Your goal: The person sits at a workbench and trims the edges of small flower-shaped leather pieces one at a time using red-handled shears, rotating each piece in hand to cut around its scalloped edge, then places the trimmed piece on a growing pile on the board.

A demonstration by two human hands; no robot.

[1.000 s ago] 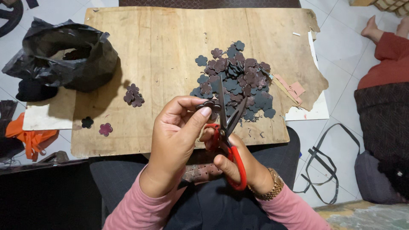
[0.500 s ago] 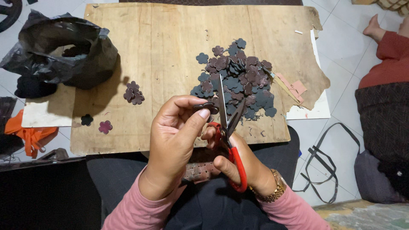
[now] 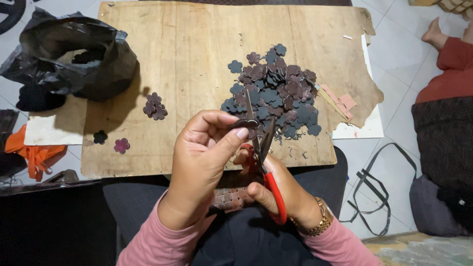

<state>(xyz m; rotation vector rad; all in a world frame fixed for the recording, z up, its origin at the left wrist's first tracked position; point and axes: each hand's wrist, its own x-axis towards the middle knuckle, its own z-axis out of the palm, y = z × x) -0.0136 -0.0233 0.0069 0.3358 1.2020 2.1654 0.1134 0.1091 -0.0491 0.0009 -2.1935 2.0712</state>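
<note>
Red-handled scissors sit gripped in my right hand, blades parted around a small dark flower-shaped piece pinched by my left hand, above the wooden surface near the cut-flower pile; I judge trimming underway, needing a careful closing snip.

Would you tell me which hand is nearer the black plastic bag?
Left. The left hand is right of and below the black plastic bag; the right hand is farther right, gripping the scissors.
</note>
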